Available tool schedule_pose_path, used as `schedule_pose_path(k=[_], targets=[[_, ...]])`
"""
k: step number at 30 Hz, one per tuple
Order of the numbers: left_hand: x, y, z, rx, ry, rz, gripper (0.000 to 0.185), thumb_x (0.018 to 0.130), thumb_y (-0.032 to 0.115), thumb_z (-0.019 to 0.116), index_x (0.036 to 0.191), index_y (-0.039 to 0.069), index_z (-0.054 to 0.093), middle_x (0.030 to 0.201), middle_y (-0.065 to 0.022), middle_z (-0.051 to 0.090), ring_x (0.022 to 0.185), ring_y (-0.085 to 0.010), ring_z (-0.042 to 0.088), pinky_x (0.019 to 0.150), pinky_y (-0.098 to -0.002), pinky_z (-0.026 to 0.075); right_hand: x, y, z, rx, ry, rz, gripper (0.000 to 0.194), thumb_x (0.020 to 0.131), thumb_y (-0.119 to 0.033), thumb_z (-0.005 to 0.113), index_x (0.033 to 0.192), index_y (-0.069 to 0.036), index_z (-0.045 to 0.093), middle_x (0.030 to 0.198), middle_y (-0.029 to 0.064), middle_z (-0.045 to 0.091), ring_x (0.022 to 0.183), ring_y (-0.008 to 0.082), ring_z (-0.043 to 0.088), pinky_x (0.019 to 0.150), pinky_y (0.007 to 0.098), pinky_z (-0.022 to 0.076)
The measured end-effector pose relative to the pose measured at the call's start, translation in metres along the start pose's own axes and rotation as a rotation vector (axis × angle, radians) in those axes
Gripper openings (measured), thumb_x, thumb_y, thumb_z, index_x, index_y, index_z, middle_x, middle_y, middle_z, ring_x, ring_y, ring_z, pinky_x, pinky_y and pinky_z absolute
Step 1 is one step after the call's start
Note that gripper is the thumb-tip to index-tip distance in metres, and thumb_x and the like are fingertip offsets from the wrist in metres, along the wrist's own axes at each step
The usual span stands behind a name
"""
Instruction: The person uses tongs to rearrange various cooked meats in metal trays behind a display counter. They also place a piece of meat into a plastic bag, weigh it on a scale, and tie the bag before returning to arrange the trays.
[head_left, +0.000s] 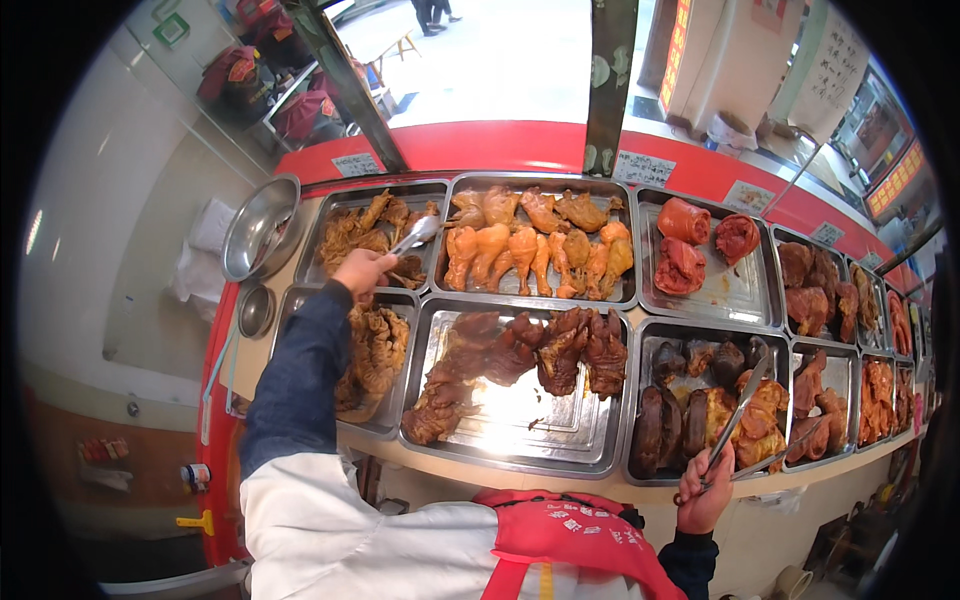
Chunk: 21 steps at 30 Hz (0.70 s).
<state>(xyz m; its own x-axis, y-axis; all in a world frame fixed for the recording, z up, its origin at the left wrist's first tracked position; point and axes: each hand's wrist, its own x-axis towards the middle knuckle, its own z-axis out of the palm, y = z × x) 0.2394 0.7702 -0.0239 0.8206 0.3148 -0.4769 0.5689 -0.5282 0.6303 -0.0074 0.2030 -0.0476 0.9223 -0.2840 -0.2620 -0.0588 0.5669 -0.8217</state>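
My left hand (364, 274) grips metal tongs (416, 234) whose tips reach over the edge between a steel tray of brown cooked meat (349, 236) and a tray of orange-brown poultry legs (525, 255). In my right hand (706, 491) is a second pair of metal tongs (739, 412), its arms spread apart above a tray of dark sausage and glazed meat (750, 420). Between my arms lies a tray with braised trotters (585, 349). Under my left forearm, partly hidden, is a tray of folded tripe-like pieces (375, 356).
Metal bowls (262, 225) (256, 311) stand at the counter's left end. Red meat pieces (681, 266) lie in a back tray, and more meat trays run off to the right. Window posts (607, 82) rise behind the red ledge (495, 146).
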Motion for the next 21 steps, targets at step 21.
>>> schedule_pose_path(k=[21], targets=[[-0.020, 0.236, 0.158, 1.142, 0.238, 0.874, 0.033, 0.086, 0.037, 0.067, 0.097, 0.007, 0.073, 0.090, -0.0154, 0.073, 0.090, -0.0324, 0.071, 0.077, -0.0450, 0.055, -0.005, -0.002, -0.008, 0.079, 0.031, 0.024, 0.051, 0.104, -0.040, 0.048, 0.142, -0.008, 0.039, 0.080, 0.0008, 0.045, 0.051, 0.0067, 0.039, 0.038, 0.0216, 0.0343]])
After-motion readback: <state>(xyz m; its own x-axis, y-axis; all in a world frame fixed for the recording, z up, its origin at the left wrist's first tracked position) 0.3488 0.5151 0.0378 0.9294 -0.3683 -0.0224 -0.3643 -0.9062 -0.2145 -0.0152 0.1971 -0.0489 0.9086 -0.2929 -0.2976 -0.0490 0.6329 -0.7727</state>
